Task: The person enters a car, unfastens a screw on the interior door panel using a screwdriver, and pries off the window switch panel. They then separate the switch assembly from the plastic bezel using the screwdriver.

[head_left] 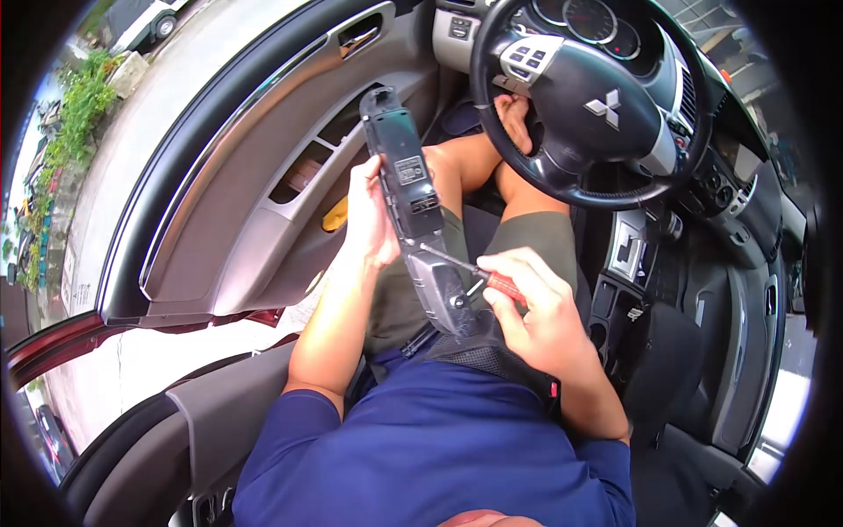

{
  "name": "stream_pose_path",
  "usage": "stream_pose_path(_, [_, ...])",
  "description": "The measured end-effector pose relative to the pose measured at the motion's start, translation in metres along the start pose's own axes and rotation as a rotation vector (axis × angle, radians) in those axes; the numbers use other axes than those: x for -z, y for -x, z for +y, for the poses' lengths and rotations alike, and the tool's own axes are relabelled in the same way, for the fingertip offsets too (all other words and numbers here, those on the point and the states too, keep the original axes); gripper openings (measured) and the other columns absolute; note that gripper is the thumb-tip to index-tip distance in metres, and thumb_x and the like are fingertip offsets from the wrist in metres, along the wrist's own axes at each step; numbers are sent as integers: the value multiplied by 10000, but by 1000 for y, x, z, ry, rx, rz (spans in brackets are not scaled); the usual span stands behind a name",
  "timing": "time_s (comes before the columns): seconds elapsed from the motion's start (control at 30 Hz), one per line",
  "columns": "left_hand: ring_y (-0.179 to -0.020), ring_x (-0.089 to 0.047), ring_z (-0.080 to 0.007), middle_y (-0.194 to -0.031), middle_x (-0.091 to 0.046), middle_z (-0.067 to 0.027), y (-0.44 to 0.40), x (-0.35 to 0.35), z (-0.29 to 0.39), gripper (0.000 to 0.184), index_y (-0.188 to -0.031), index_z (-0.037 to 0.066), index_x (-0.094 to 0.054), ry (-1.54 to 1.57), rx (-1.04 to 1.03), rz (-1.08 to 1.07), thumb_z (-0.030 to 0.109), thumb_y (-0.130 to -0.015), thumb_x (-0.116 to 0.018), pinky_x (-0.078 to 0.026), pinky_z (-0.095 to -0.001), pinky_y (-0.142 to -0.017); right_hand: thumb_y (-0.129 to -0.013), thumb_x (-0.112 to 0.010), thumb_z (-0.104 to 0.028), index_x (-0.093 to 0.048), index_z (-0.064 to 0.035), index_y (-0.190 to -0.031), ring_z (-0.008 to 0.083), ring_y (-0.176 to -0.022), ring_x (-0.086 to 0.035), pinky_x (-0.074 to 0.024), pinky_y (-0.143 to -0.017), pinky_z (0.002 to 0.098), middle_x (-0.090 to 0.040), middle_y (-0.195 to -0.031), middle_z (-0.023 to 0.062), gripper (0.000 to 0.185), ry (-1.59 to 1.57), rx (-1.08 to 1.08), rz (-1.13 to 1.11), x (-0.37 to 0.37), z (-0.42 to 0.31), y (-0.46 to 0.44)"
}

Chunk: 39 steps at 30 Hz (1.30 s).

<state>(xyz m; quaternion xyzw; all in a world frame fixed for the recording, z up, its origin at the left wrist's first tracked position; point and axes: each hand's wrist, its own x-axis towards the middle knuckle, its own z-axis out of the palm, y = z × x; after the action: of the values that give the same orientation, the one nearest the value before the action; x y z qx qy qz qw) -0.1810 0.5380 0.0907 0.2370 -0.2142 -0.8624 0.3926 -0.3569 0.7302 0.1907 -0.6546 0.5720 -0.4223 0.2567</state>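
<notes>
A long dark car-door switch panel (406, 167) is held at a slant above my lap, its underside facing up. On it sit a black switch housing with a pale label and, lower down, a connector socket. My left hand (369, 215) grips the panel by its left edge, fingers closed. In my right hand (540, 303) is a screwdriver (505, 285) with a red handle, pinched between thumb and fingers. Its thin shaft points left, and the tip meets the panel just below the connector socket. Whether the tip sits in a screw is too small to tell.
In front is the steering wheel (606, 105). The driver's door (290, 132) stands open on the left, with a yellow item (335, 215) in its pocket. The gear lever area (628, 250) and passenger seat (659, 369) lie to the right.
</notes>
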Motion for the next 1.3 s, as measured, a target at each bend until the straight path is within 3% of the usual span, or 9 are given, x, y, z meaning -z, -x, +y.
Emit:
stream_pose_path(0.4, [-851, -750, -201, -975, -745, -57, 17, -30, 8, 506, -1208, 90, -654, -35, -25, 51, 534, -1069, -453, -632, -377, -787, -875, -730, 78, -708, 67, -1066, 295, -761, -736, -606, -697, 363, -713, -967, 180, 192, 103, 59, 110, -22, 1, -10])
stream_pose_path(0.63, [-909, -692, -197, -1008, -688, -45, 28, -51, 7, 390, -1144, 175, -651, -201, 8, 341, 532, -993, -603, -600, -403, -801, -792, -699, 136, -727, 50, -1079, 379, -956, -701, -581, -863, 452, -705, -1058, 202, 300, 150, 263, -38, -11, 3, -30])
stream_pose_path(0.7, [-990, -648, -166, -1083, -663, -23, 6, -12, -10, 307, -1243, 165, -627, -230, -134, 255, 392, -1047, -565, -560, -381, -904, -888, -703, 91, -716, 49, -1097, 359, -938, -726, -593, -825, 413, -704, -1053, 210, 214, 71, 229, -60, -9, 9, -41])
stream_pose_path(0.73, [-1027, -635, -154, -1138, -663, -21, 3, -5, -13, 347, -1312, 150, -614, -202, -207, 161, 379, -1055, -567, -549, -359, -916, -963, -694, 30, -697, 50, -1132, 332, -906, -743, -598, -793, 379, -703, -1011, 212, 170, -84, -106, -58, -13, -1, -41])
stream_pose_path(0.77, [-1034, -623, -130, -1182, -654, -13, 0, -2, -17, 398, -1369, 123, -590, -331, -322, 271, 376, -1063, -569, -539, -339, -926, -1001, -685, -15, -687, 43, -1160, 306, -801, -722, -579, -715, 375, -692, -957, 207, 170, -21, -153, -60, -15, 13, -40])
stream_pose_path(0.97, [-877, -586, -72, -999, -561, 4, -2, 5, -5, 316, -1142, 129, -556, -267, -227, 204, 435, -1107, -486, -567, -266, -693, -986, -690, -20, -687, 33, -1086, 288, -770, -656, -515, -631, 380, -627, -936, 181, 113, 145, 284, -173, -20, 37, -67])
stream_pose_path(1.07, [-952, -592, -98, -1071, -604, -21, -12, 19, -13, 392, -1246, 104, -599, -349, -195, 228, 449, -1113, -472, -563, -294, -793, -962, -710, -16, -675, 34, -1107, 300, -824, -658, -518, -649, 378, -619, -973, 172, 158, 22, 175, -157, -28, 42, -75])
stream_pose_path(1.13, [-1118, -564, -121, -1238, -626, -47, -24, 35, -17, 506, -1403, 79, -581, -445, -171, 195, 490, -1132, -463, -512, -314, -978, -1020, -673, -84, -659, 27, -1123, 299, -857, -648, -535, -718, 391, -616, -980, 174, 153, 153, -206, -311, -20, 51, -76])
stream_pose_path(1.3, [-1236, -534, -138, -1425, -585, -45, -20, 40, -15, 667, -1654, 154, -406, -363, -44, 48, 571, -1135, -428, -471, -327, -1069, -1036, -634, -69, -660, 34, -1075, 291, -779, -644, -526, -700, 389, -639, -912, 163, 113, 188, 249, -187, -38, 49, -90])
